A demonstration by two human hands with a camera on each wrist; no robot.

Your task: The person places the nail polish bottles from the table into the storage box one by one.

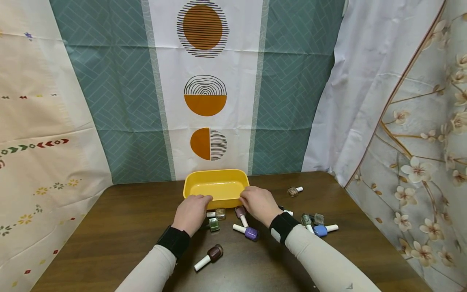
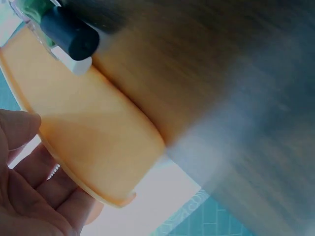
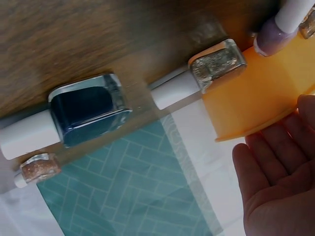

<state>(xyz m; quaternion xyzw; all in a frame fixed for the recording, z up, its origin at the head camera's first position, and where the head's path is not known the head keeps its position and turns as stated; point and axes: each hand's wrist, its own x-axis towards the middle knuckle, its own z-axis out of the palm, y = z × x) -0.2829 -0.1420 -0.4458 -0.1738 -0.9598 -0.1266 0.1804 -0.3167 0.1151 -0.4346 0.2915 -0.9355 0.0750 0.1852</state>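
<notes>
Gripping the yellow tray (image 1: 219, 189) near the two front corners of its rim, the left hand (image 1: 191, 211) and right hand (image 1: 260, 203) both have fingers clamped on the edge. From where I stand, the tray sits near the middle of the worktop's (image 1: 127, 227) far edge. Judged by its thin moulded wall, it is light, fairly stiff plastic, smooth enough to slide; hold by the rim, both sides, to prevent tipping. Treat the adjacent nail polish bottles (image 1: 251, 233) as fragile glass. Head view: the near wall's inner face is hidden; the right hand appears to mask the silver-flecked bottle (image 3: 216, 66). Left wrist view: haze blurs one side; the tray is cut off.
</notes>
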